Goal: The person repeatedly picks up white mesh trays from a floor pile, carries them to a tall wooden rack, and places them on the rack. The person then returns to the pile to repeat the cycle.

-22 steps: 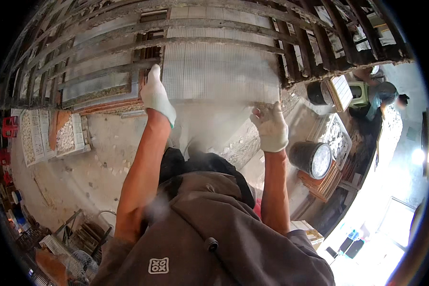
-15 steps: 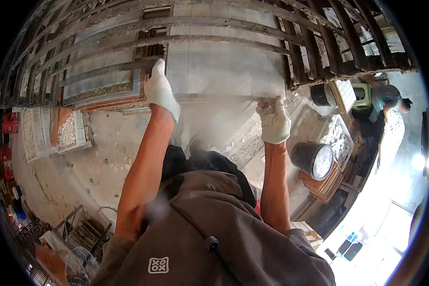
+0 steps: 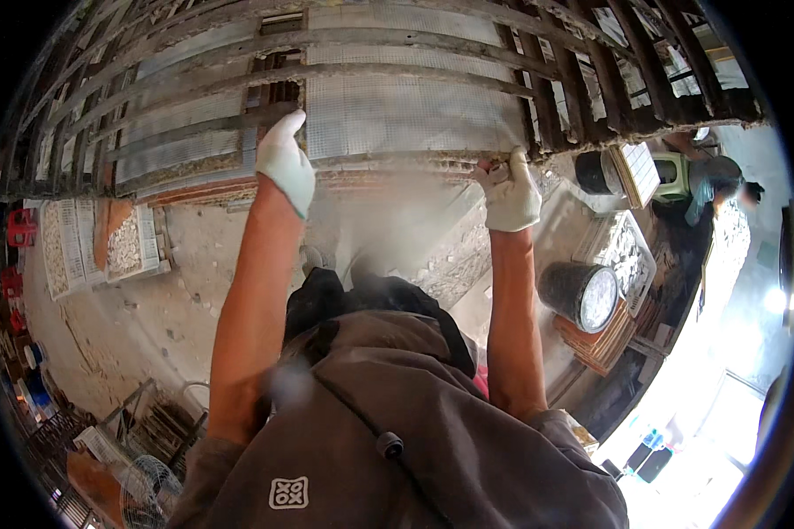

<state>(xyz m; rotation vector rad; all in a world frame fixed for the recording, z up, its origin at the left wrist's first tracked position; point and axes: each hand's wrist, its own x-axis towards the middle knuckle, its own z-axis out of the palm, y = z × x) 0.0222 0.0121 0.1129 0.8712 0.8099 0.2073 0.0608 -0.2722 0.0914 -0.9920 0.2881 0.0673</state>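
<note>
A wide flat tray point(image 3: 397, 119) with a pale, finely gridded surface lies partly inside a rack of dark, crusted slats point(image 3: 415, 40). Both hands wear white gloves. At the tray's near left corner, my left hand point(image 3: 286, 167) grips its edge, thumb pointing forward and fingers mostly hidden beneath. My right hand point(image 3: 510, 192) is closed round the near right corner, its thumb on the upper side. Another gridded tray point(image 3: 181, 132) sits in the rack to the left, above some brown boards point(image 3: 203, 192).
Shallow trays of pale pieces point(image 3: 66, 242) stand on the dusty floor point(image 3: 176, 326) at left. To the right are a black bucket point(image 3: 580, 295), a white tray of fragments point(image 3: 622, 247) and stacked brown boards point(image 3: 595, 339). Further right, another person point(image 3: 719, 181) bends beside a green stool point(image 3: 670, 179).
The gripped tray has slid slightly forward, deeper into the rack. My left hand has shifted a little left along with it, and my right hand has moved forward.
</note>
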